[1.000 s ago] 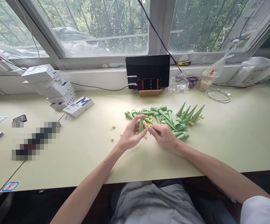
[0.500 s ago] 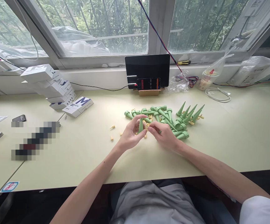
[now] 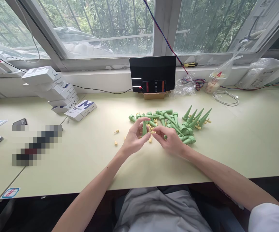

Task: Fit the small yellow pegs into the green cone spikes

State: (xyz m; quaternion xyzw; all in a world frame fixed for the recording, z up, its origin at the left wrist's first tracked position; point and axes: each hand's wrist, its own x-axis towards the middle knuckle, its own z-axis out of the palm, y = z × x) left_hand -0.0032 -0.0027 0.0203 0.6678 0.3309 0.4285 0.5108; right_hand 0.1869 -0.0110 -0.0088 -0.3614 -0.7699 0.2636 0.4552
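Left hand (image 3: 133, 140) clamped on green spike (image 3: 144, 126); right hand (image 3: 170, 141) pinched together, contents unclear.
Likely light, stiff; grip wide end.

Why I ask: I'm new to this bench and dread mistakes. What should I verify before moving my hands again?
1. Left hand holding a green cone: ok.
2. Right hand gripping something: cannot tell; the fingertips are too small to read.
3. Loose yellow pieces visible on the table: ok, some lie left of the left hand.
4. Standing cones upright, beyond the right hand: ok.
5. Cup away from both hands: ok, it sits near the window.
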